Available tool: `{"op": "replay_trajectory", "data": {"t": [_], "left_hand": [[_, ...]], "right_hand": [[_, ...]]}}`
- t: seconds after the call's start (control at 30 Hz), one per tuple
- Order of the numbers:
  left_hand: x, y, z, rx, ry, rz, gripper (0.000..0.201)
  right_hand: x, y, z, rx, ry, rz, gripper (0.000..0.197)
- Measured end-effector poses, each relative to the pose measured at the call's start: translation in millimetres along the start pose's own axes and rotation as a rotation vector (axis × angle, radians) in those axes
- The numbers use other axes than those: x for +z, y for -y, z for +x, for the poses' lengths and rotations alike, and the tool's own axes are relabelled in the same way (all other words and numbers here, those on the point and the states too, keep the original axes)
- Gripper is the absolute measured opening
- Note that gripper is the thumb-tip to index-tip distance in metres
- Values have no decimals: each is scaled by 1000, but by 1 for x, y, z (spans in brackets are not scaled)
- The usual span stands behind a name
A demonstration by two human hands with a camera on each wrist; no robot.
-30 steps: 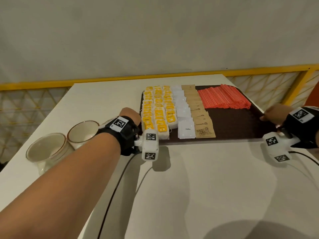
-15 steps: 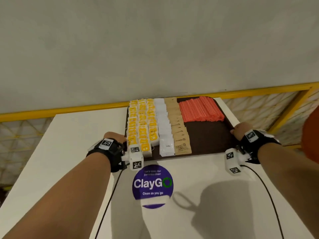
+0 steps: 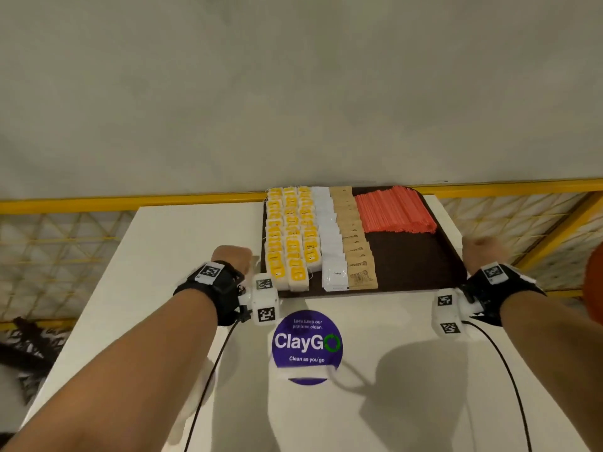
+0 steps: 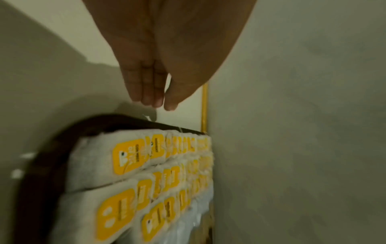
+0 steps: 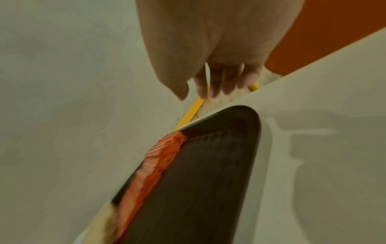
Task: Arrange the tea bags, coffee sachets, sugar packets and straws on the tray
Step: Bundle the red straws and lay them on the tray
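Observation:
A dark brown tray [image 3: 408,262] lies at the far end of the white table. On it stand three columns of yellow-labelled tea bags [image 3: 290,236], one column of white coffee sachets [image 3: 329,233], one column of brown sugar packets [image 3: 354,236] and a pile of red straws [image 3: 394,210] at the far right. My left hand [image 3: 232,258] hovers just outside the tray's left edge. In the left wrist view its fingers [image 4: 154,92] are straight and clear of the tea bags [image 4: 129,156]. My right hand [image 3: 484,252] hangs beside the tray's right edge, its fingers [image 5: 208,85] relaxed above the rim [image 5: 255,132], holding nothing.
A round purple ClayGo sticker [image 3: 306,344] marks the table in front of the tray. A yellow railing [image 3: 98,202] with netting runs behind the table, close to a grey wall. An orange shape [image 3: 594,282] shows at the right edge.
Both hands were at the tray's side edges; now their fingers are straight and off the rim. The view has swung, so the cups at the left are out of sight.

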State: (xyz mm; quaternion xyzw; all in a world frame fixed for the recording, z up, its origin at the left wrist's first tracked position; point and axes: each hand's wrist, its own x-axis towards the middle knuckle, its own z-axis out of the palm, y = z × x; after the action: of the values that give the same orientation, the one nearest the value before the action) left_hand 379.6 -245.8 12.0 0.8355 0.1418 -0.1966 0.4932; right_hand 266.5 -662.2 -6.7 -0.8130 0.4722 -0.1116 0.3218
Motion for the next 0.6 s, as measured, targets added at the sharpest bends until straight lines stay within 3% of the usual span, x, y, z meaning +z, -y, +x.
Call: {"op": "replay_trajectory", "data": {"t": [0.07, 0.13, 0.23, 0.3, 0.4, 0.5, 0.6], "left_hand": [[-30, 2, -23, 156, 1, 16, 28], [-69, 21, -55, 229, 106, 110, 25], [-127, 65, -107, 143, 301, 569, 62], [-152, 97, -130, 57, 320, 836, 93], [-164, 133, -148, 8, 321, 949, 114], [-162, 152, -155, 35, 274, 921, 113], [-165, 157, -157, 65, 215, 833, 101]], "right_hand": [[-5, 21, -35, -144, -53, 54, 30], [6, 50, -79, -330, 67, 141, 23], [36, 89, -164, -549, 449, 146, 27], [59, 111, -227, -705, 721, 80, 39], [99, 127, -310, -862, 1045, -116, 75], [134, 128, -366, -973, 1140, -376, 105], [146, 129, -392, -1004, 1132, -419, 106]]}}
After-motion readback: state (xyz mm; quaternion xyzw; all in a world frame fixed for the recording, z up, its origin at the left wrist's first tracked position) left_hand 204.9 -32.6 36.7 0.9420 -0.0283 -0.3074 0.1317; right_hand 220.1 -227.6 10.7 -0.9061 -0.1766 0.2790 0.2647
